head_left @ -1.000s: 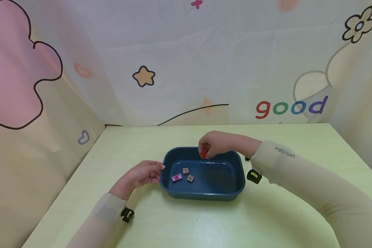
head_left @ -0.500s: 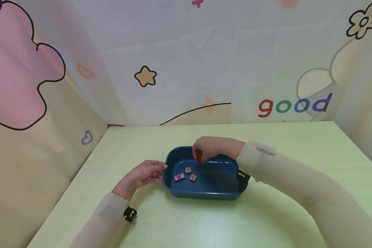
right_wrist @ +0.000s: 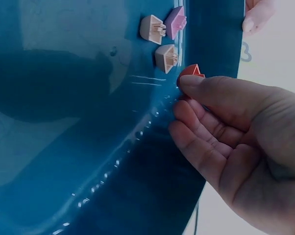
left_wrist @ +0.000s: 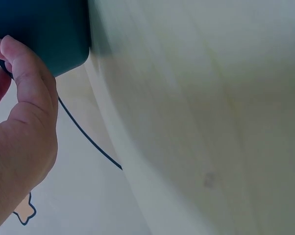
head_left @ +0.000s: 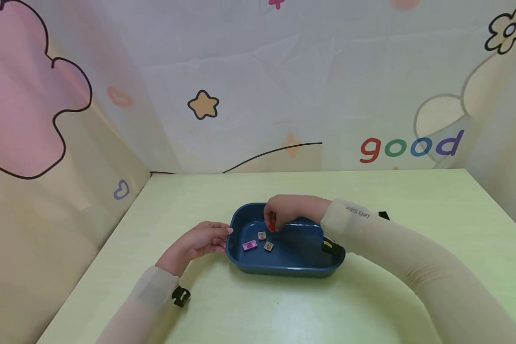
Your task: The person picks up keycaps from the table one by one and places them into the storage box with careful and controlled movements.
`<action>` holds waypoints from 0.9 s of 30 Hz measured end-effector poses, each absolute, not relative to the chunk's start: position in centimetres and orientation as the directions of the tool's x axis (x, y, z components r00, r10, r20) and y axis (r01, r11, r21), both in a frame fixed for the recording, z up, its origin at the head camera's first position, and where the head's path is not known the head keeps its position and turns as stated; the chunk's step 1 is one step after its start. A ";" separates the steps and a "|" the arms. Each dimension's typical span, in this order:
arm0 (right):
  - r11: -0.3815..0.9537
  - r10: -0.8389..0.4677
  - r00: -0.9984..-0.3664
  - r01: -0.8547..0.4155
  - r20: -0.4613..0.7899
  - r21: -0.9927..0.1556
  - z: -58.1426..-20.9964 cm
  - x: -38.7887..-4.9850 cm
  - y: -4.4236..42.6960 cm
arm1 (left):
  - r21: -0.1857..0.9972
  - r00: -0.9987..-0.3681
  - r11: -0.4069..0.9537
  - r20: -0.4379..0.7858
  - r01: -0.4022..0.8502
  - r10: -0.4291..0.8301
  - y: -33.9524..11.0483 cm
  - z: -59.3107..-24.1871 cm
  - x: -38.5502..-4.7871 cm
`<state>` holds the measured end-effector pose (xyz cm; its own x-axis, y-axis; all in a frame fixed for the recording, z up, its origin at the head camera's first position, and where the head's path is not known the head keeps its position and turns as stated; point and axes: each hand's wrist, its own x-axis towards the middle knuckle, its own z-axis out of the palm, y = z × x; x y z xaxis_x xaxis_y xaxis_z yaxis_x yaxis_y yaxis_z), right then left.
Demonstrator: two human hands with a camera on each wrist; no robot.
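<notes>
My right hand (head_left: pixel 280 210) pinches a red keycap (head_left: pixel 272 228) between thumb and fingers, low inside the blue tray (head_left: pixel 284 271). In the right wrist view, the red keycap (right_wrist: pixel 191 71) shows partly past the thumb, and the other fingers curl below it. Two beige keycaps (right_wrist: pixel 152 29) and a longer pink keycap (right_wrist: pixel 175 22) lie close by on the tray floor, hollow undersides and stems showing. At the tray's left end, my left hand (head_left: pixel 204 240) grips the rim. The left wrist view shows its fingers against the tray's outer wall (left_wrist: pixel 69 54).
The tray stands on a pale green table (head_left: pixel 223 310). Behind it hangs a printed cloth (head_left: pixel 258 95) with a star and the word "good". Dark wrist devices sit on both sleeves; part of the right one (head_left: pixel 333 247) overlaps the tray's right side.
My right hand has moved left and down into the tray with the red keycap, closer to the other keycaps. The left hand keeps its hold on the rim.
</notes>
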<state>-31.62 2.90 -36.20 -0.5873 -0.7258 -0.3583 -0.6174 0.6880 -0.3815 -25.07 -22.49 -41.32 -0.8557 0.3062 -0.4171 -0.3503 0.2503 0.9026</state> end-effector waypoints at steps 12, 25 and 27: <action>0.685 -0.728 -0.564 -0.596 -0.389 -0.418 -38.0 -32.4 3.0 | 0.904 -0.852 0.240 -0.417 -0.354 0.315 -22.6 -41.4 -25.1; 0.691 -0.723 -0.531 -0.561 -0.442 -0.456 -39.5 -32.9 3.3 | 0.901 -0.857 0.242 -0.421 -0.359 0.297 -22.5 -41.2 -24.8; 0.689 -0.725 -0.530 -0.563 -0.441 -0.456 -39.5 -33.0 3.3 | 0.902 -0.858 0.242 -0.419 -0.357 0.297 -22.5 -41.1 -24.9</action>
<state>-33.00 3.33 -39.52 -0.5296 -0.7248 -0.4407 -0.5633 0.6889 -0.4562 -24.90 -22.45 -41.13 -0.8578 0.2972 -0.4194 -0.3572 0.2420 0.9021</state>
